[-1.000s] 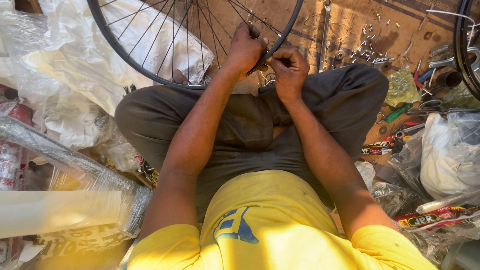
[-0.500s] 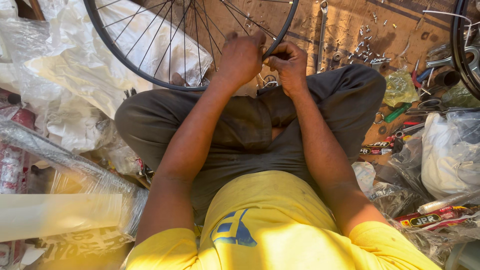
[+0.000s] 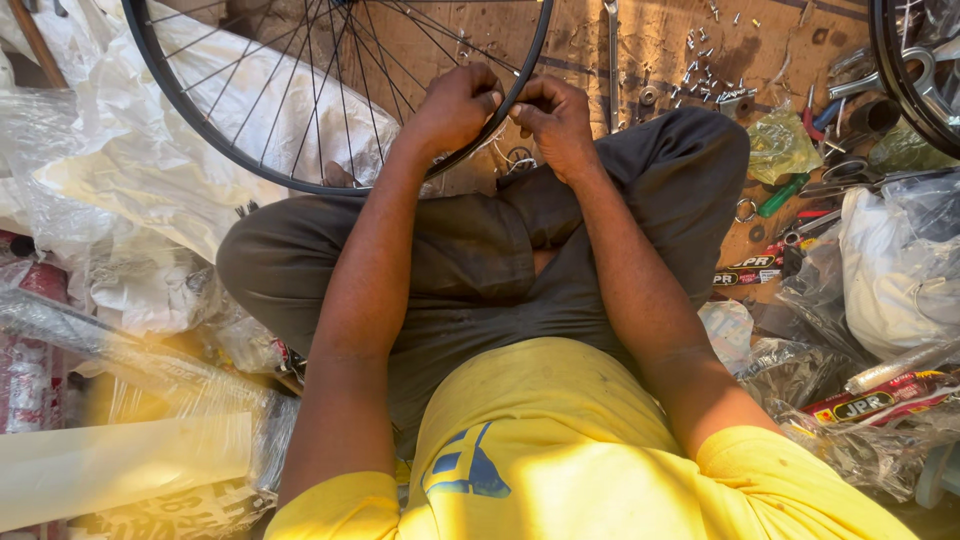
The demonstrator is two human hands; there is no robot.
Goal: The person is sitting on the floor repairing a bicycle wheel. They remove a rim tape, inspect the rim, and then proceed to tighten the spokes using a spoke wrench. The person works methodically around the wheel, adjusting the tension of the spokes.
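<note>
Two hands work a bicycle wheel rim over a cluttered wooden floor

Wooden floor [image 3: 660,50] strewn with screws [image 3: 705,70], plastic sheeting [image 3: 150,170] at left, tools [image 3: 800,190] at right; bicycle wheel [image 3: 330,100] stands before crossed legs; left hand [image 3: 455,105] and right hand [image 3: 550,115], both curled tight, pinch the rim [image 3: 505,110] at its near edge; anything between the fingers is hidden.

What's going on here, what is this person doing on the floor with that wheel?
A person in a yellow shirt sits cross-legged on the floor with a spoked bicycle wheel in front of the knees. The left hand and the right hand are both closed at the wheel's black rim, close together at its lower right edge. What the fingers pinch there is hidden. Small bolts, a long wrench and plastic bags lie around.
</note>
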